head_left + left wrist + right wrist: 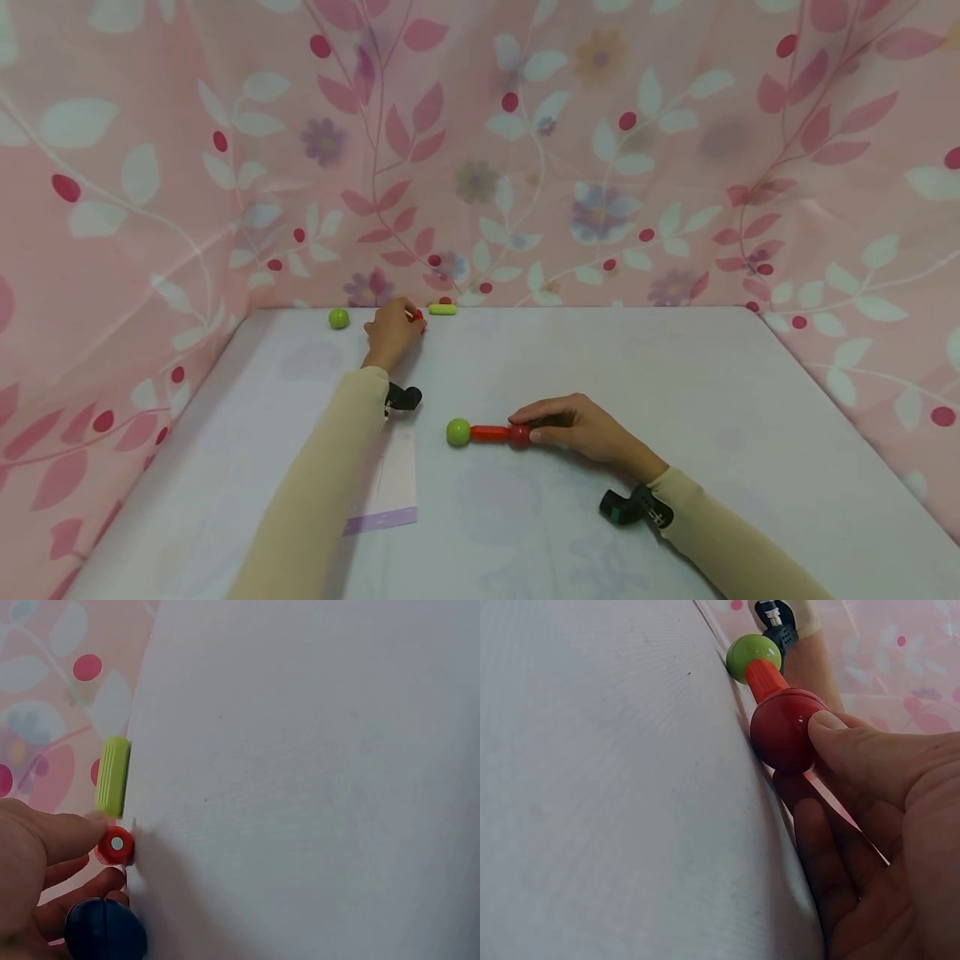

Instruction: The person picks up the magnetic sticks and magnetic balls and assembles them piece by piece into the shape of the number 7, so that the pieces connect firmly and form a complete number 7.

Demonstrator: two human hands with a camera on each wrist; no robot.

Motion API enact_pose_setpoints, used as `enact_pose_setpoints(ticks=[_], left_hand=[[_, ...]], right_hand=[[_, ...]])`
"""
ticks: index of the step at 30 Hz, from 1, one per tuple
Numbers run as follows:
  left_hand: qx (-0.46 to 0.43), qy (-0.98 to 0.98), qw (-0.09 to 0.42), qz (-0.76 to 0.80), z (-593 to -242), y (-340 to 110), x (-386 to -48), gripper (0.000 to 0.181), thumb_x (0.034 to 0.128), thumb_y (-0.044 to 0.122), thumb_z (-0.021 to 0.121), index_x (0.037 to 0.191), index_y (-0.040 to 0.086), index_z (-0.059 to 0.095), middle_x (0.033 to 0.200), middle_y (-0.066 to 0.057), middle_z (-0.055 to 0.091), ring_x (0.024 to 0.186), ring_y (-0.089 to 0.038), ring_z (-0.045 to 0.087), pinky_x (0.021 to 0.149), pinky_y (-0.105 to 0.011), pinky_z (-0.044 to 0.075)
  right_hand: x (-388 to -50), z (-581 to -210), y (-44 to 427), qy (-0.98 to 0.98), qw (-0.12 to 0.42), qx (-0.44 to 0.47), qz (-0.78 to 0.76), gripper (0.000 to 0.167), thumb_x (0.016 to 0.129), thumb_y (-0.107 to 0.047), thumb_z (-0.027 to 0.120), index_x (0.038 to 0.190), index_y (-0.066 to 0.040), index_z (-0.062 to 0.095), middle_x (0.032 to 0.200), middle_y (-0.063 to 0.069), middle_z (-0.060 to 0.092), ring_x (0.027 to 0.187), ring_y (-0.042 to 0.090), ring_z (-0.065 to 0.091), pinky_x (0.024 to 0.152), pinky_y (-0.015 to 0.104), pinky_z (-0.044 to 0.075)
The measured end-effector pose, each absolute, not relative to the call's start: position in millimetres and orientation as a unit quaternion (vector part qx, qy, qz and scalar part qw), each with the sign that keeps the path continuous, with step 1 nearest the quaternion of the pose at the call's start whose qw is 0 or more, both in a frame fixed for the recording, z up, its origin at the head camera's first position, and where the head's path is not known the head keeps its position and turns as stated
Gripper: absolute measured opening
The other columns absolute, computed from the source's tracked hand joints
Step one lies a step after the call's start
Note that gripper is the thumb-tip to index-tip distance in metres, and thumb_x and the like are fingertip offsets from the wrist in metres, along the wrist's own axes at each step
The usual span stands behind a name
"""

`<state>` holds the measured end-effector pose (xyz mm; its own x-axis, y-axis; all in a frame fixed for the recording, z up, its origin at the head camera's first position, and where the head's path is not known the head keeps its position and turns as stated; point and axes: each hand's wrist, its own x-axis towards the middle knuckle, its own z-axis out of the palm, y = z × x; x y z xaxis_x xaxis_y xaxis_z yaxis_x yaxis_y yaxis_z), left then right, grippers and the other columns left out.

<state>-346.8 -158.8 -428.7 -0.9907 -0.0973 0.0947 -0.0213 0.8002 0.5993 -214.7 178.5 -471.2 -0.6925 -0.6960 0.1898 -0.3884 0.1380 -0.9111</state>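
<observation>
At the far edge of the table, my left hand (395,332) pinches a small red rod (116,845) between thumb and fingers; its round end with a pale centre faces the left wrist camera. A dark blue ball (105,930) lies close by those fingers in the left wrist view, hidden in the head view. Mid-table, my right hand (588,427) holds a dark red ball (786,731) by thumb and fingers. That ball joins an orange-red rod (490,433), whose other end meets a green ball (458,432). The joined piece lies along the tabletop.
A yellow-green ridged rod (442,309) lies at the far edge, just right of the left hand. Left of that hand sits a ridged green ball (339,318). A paper sheet with a purple border (390,517) lies partly under the left forearm. Floral cloth (480,150) hangs behind.
</observation>
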Motion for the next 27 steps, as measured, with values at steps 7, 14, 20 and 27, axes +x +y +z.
enact_pose_setpoints(ticks=[7, 14, 20, 27], left_hand=[[0.055, -0.941, 0.072, -0.326, -425.7, -158.2, -346.0, 0.027, 0.0933, 0.011, 0.069, 0.114, -0.004, 0.063, 0.112, -0.022, 0.066, 0.11, -0.042, 0.056, 0.1, -0.062, 0.033], [0.057, -0.939, 0.076, -0.329, -422.7, -160.8, -343.5, 0.033, 0.0919, 0.021, 0.077, 0.11, -0.005, 0.067, 0.11, -0.021, 0.067, 0.107, -0.04, 0.057, 0.099, -0.06, 0.036], [0.077, -0.911, 0.064, -0.399, -413.0, -165.6, -339.4, 0.039, 0.0939, 0.022, 0.075, 0.121, -0.005, 0.067, 0.118, -0.021, 0.061, 0.103, -0.039, 0.059, 0.093, -0.05, 0.049], [0.075, -0.831, -0.004, -0.551, -399.3, -176.4, -337.6, 0.035, 0.0995, 0.014, 0.065, 0.129, -0.004, 0.066, 0.117, -0.02, 0.067, 0.101, -0.027, 0.064, 0.095, -0.038, 0.053]], right_hand=[[-214.9, -468.9, 177.9, 0.732, 0.139, -0.373, -0.552, 0.032, 0.1, -0.004, 0.069, 0.131, -0.01, 0.073, 0.132, 0.005, 0.069, 0.124, 0.028, 0.062, 0.101, 0.037, 0.05], [-212.8, -469.0, 176.8, 0.731, 0.137, -0.375, -0.553, 0.032, 0.1, -0.004, 0.069, 0.131, -0.008, 0.073, 0.132, 0.005, 0.069, 0.125, 0.027, 0.061, 0.101, 0.037, 0.05], [-213.0, -469.4, 177.1, 0.723, 0.137, -0.381, -0.56, 0.032, 0.1, -0.003, 0.069, 0.131, -0.006, 0.072, 0.133, 0.007, 0.069, 0.125, 0.029, 0.062, 0.101, 0.037, 0.05], [-213.5, -470.2, 177.4, 0.727, 0.134, -0.385, -0.552, 0.032, 0.1, -0.003, 0.068, 0.132, -0.006, 0.072, 0.132, 0.007, 0.069, 0.124, 0.028, 0.062, 0.1, 0.037, 0.051]])
